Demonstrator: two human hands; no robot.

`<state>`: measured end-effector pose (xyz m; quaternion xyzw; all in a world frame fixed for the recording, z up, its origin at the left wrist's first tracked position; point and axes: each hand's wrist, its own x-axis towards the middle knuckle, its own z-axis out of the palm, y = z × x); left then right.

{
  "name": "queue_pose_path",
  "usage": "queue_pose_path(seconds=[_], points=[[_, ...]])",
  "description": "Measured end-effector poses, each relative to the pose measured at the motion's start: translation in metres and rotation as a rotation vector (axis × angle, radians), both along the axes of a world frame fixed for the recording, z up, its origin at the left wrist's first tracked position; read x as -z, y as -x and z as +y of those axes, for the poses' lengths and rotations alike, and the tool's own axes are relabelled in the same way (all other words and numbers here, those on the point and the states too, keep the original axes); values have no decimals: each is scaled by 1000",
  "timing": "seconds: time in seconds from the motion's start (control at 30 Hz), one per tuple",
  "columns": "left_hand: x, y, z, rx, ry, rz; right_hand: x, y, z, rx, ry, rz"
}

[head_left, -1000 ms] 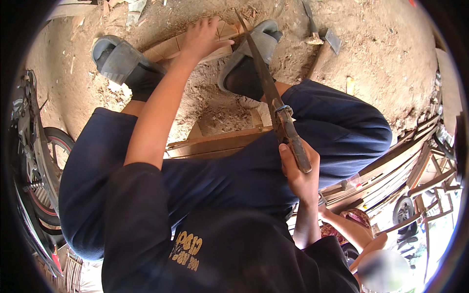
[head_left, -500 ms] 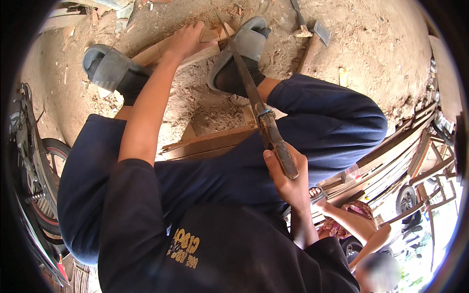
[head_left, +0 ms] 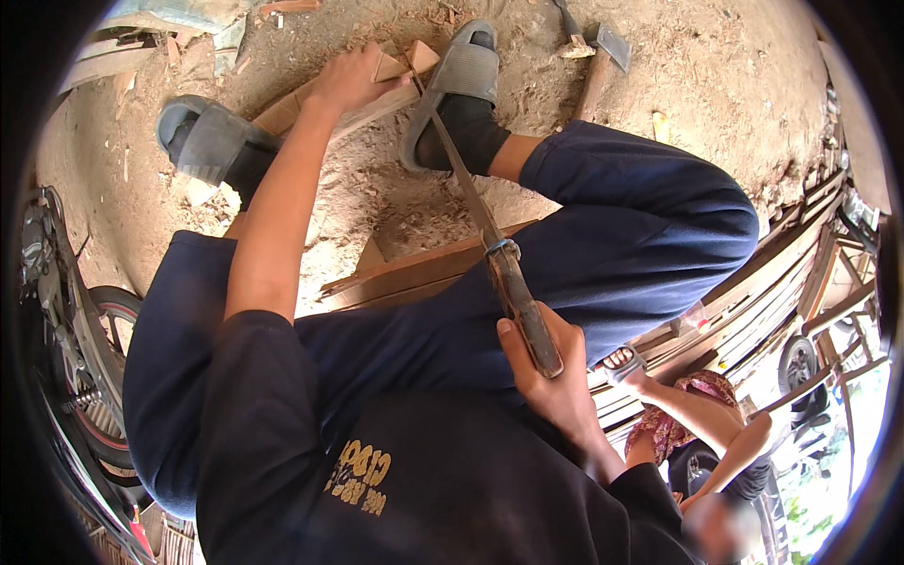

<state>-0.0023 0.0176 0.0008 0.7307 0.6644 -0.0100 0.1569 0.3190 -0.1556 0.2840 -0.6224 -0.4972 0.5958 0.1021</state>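
My right hand (head_left: 554, 363) is closed around the worn wooden handle of a handsaw (head_left: 468, 186). A blue tie is wound where its long dark blade joins the handle. The blade slants up and left past my right foot, its far end at the end part of a wooden beam (head_left: 375, 110) lying on the ground between my feet. My left hand (head_left: 350, 80) grips the top of this beam just left of the blade, its fingers partly hidden. Beyond the blade, a short end of the wood (head_left: 422, 56) shows beside my right sandal (head_left: 463, 80).
An axe or hatchet-like tool (head_left: 603, 66) lies on the dirt at the upper right. Planks (head_left: 405, 273) lie beneath my legs, more boards at right. A motorcycle (head_left: 89, 348) stands at left. Another person (head_left: 702, 424) sits at lower right.
The handsaw has been drawn back toward me, its handle lower and slightly left. My left hand stays on the beam. The view has shifted slightly.
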Motion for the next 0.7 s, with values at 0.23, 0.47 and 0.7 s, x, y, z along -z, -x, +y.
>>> queue_pose_path(seconds=[0.23, 0.47, 0.7], points=[[-9, -1, 2, 3, 38, -90, 18, 24, 10, 12, -87, -9], [9, 6, -3, 0, -86, 0, -6, 13, -2, 22, -32, -54], [2, 3, 1, 11, -46, 15, -7, 16, -10, -10, -114, -62]])
